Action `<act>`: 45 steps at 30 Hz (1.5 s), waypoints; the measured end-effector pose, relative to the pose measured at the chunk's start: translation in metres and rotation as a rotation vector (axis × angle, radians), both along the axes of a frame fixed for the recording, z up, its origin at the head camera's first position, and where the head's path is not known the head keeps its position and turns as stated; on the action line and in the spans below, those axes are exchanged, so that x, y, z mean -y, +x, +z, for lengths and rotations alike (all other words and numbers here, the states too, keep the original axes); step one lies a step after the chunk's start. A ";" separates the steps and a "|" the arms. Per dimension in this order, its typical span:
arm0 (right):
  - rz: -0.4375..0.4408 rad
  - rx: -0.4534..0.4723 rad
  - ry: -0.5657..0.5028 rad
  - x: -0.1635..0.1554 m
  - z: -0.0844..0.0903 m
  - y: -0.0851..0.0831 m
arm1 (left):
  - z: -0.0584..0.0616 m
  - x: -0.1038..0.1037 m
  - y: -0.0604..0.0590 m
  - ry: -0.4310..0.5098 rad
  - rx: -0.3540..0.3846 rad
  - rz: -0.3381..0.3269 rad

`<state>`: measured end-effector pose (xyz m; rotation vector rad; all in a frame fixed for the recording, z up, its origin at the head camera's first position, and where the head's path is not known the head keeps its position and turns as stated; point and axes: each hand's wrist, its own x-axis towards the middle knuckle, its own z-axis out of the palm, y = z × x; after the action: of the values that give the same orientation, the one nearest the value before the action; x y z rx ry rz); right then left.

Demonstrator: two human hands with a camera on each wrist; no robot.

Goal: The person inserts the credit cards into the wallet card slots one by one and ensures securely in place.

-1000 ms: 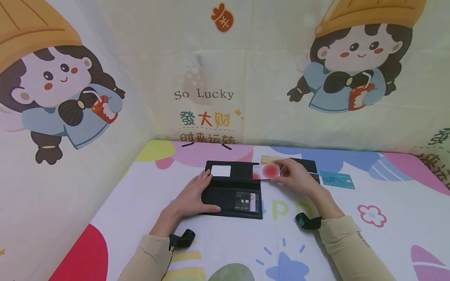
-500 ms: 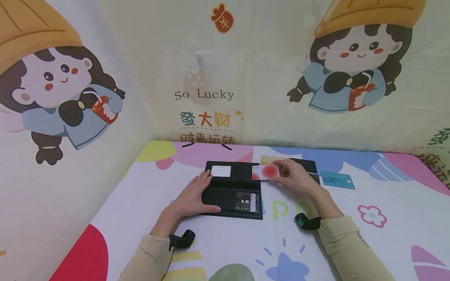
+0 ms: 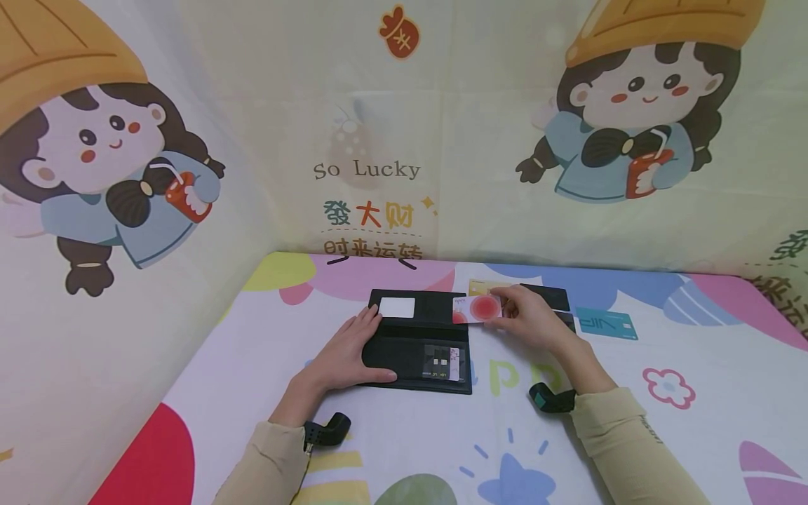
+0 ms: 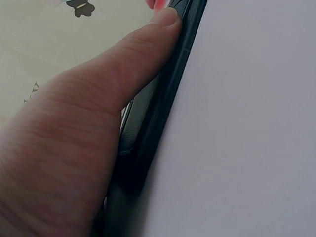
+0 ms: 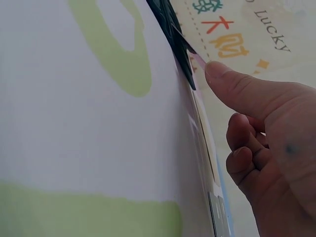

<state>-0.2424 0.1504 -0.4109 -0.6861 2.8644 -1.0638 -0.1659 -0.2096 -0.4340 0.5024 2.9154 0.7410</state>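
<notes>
An opened black wallet (image 3: 404, 359) lies flat on the table, with a white card in its upper half and a dark card in a clear window (image 3: 435, 362) in its lower half. My left hand (image 3: 344, 354) rests on the wallet's left side, fingers and thumb stretched out; the left wrist view shows the thumb (image 4: 133, 59) along the near edge. My right hand (image 3: 530, 315) pinches a pink and white card (image 3: 476, 308) by its right end. The card's left end overlaps the wallet's upper right edge; I cannot tell how far it is inside a slot.
Behind the right hand lie a gold card (image 3: 481, 286) and a black card (image 3: 552, 297), with another dark card partly hidden. A teal VIP card (image 3: 607, 323) lies farther right. The printed tablecloth (image 3: 391, 435) meets a patterned backdrop at the back.
The pink and white card and the right hand have shifted very slightly left over the last second. The left hand and the wallet stay in place.
</notes>
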 end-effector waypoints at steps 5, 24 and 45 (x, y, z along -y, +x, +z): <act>0.007 0.000 0.010 0.000 0.000 -0.001 | 0.002 -0.001 0.001 0.007 0.000 0.000; 0.028 0.007 0.010 0.005 -0.002 -0.002 | 0.001 0.000 0.000 0.010 -0.018 -0.020; -0.007 0.099 -0.011 -0.001 -0.001 -0.002 | 0.001 0.001 -0.001 -0.005 -0.031 -0.037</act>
<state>-0.2445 0.1513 -0.4116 -0.6067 2.7816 -1.0823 -0.1668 -0.2111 -0.4326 0.5707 2.9273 0.7278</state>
